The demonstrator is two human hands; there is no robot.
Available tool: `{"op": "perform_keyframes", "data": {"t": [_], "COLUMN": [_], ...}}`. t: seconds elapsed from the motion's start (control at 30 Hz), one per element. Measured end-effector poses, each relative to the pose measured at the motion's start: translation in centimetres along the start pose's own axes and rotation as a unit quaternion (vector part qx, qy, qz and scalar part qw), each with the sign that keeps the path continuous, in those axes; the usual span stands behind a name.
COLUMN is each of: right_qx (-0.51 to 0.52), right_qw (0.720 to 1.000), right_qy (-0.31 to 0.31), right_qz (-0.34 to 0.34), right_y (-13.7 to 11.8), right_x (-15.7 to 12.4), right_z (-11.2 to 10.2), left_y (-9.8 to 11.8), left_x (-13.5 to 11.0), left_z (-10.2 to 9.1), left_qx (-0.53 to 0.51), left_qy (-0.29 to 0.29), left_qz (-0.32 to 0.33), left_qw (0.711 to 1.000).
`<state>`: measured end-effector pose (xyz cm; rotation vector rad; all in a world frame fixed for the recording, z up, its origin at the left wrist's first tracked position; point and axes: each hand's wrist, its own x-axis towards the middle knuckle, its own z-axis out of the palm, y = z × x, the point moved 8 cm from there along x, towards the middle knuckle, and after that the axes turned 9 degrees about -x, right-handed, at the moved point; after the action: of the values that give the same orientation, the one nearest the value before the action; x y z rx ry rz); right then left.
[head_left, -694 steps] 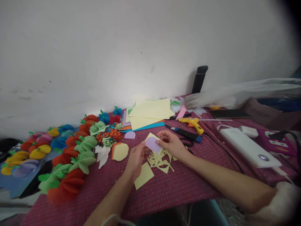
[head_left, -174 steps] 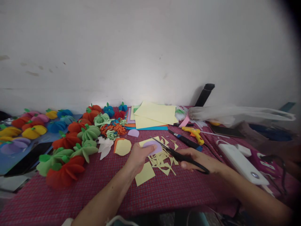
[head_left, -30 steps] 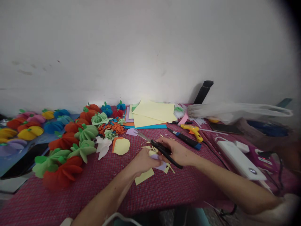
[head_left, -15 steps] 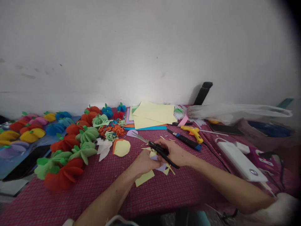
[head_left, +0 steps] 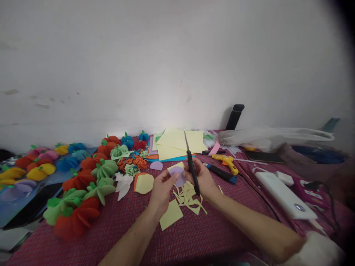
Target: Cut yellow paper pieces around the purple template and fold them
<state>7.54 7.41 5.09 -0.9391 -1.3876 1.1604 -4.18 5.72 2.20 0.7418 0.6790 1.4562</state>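
- left hand (head_left: pixel 161 188) pinches lilac paper piece (head_left: pixel 178 175) with yellow sheet behind it, held above red cloth (head_left: pixel 210 229)
- right hand (head_left: pixel 203 180) grips scissors (head_left: pixel 192 168), blades together, pointing up, also touching paper
- yellow scraps (head_left: pixel 190 199) lie just below

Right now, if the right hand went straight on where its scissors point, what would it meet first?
Probably the yellow paper sheets; the right hand aims its scissors at them, though depth is unclear.

Flowers (head_left: pixel 91 181) lie left on table (head_left: pixel 210 232); sheets (head_left: pixel 173 144) behind centre; scraps (head_left: pixel 190 197) before sheets; glue gun (head_left: pixel 226 161) right of sheets; power bank (head_left: pixel 285 195) farther right.
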Motion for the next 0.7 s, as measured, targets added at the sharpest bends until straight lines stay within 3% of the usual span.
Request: {"op": "perform_keyframes", "data": {"t": [0.2, 0.7], "right_qx": [0.012, -0.002], "right_qw": [1.0, 1.0], "right_qy": [0.01, -0.025], "right_qz": [0.003, 0.017], "right_y": [0.9, 1.4], "right_x": [-0.2, -0.4], "right_z": [1.1, 1.5], "left_y": [0.0, -0.4], "left_x": [0.2, 0.2], "left_z": [-1.0, -1.5], "left_qx": [-0.014, 0.006], "left_qy": [0.048, 0.066], "left_qz": [0.005, -0.026], "left_qw": [0.999, 0.997]}}
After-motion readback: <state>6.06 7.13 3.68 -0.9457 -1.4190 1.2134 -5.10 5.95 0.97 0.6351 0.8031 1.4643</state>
